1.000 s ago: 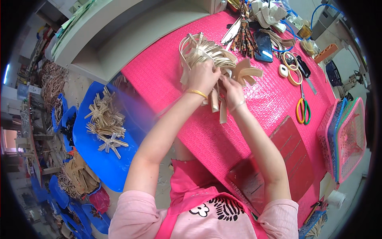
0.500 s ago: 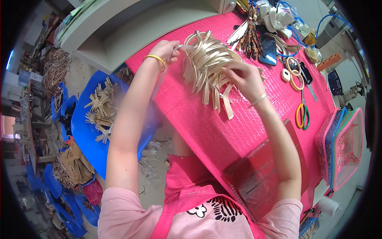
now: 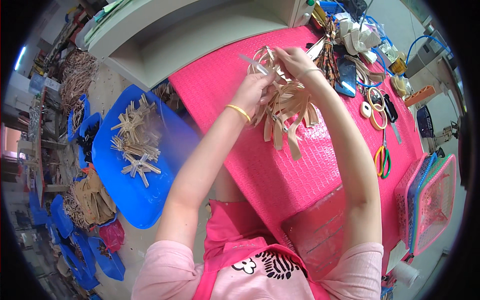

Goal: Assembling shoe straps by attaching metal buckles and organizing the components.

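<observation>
A bundle of shiny gold-beige straps (image 3: 291, 102), looped and bunched with several loose ends, lies toward the far side of the pink-covered table. My left hand (image 3: 258, 91) is closed at the bundle's left side, with a whitish translucent strip (image 3: 256, 65) sticking up from its fingers. Against the bundle's far end, my right hand (image 3: 296, 62) is closed, its fingertips pinching a strap loop close to the left hand. The straps partly hide the left fingertips.
Left of the table, a blue tub (image 3: 145, 202) holds several tied strap bundles (image 3: 136, 127). On the right lie scissors (image 3: 383, 161), tape rolls (image 3: 376, 100), a phone (image 3: 346, 77) and stacked plastic baskets (image 3: 432, 205). A dark red board (image 3: 320, 225) rests near me; a pale shelf (image 3: 200, 42) stands behind.
My left hand has moved right, from beside the bundle onto it, with the strip. My right hand has shifted from the bundle's near right side to its far end.
</observation>
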A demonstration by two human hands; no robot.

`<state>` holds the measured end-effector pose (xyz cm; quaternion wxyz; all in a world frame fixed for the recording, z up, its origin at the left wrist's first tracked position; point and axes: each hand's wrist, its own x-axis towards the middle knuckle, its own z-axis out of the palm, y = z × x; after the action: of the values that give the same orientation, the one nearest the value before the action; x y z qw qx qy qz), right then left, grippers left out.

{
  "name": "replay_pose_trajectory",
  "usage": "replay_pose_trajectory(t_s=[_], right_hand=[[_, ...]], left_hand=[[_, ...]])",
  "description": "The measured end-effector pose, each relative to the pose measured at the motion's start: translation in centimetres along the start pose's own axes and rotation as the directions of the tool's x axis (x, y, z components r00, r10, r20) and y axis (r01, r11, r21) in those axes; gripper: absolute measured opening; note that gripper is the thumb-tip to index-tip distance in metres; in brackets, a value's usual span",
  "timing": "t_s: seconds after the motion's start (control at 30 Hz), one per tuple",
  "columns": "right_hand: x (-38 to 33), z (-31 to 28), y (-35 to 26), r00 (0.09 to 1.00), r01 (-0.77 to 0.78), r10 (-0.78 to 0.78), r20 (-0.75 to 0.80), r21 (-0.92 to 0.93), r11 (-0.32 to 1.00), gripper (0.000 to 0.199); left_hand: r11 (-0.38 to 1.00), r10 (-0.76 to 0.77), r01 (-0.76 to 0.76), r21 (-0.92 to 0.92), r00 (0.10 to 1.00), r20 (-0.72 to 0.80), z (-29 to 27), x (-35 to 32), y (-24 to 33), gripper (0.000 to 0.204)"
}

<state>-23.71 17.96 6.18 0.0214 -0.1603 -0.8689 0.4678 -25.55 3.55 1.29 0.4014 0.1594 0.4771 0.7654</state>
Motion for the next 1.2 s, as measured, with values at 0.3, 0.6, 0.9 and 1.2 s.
replay_pose_trajectory(t_s=[0.3,0.6,0.9,1.2], right_hand=[[-3.5,-0.2,2.0,0.909,-0.36,-0.004,0.417,0.79,0.495,0.038],[-2.1,-1.1,0.8,0.93,0.338,-0.278,0.242,-0.262,0.904,0.012],[2.5,-3.1,4.6,0.908,0.223,-0.392,-0.148,-0.621,0.751,0.022],[-3.4,0.1,-2.7,0.717,0.69,-0.643,0.27,-0.143,0.71,0.022]], left_hand=[[0.955,-0.216,0.216,-0.202,0.976,0.023,0.4,-0.3,1.4,0.023],[0.953,-0.267,0.253,0.169,0.962,0.063,-1.2,-0.7,3.7,0.019],[0.856,0.125,0.013,0.516,0.965,-0.231,-2.3,-3.9,0.1,0.011],[0.571,-0.047,0.086,0.816,0.996,-0.072,-1.1,-5.3,8.9,0.025]])
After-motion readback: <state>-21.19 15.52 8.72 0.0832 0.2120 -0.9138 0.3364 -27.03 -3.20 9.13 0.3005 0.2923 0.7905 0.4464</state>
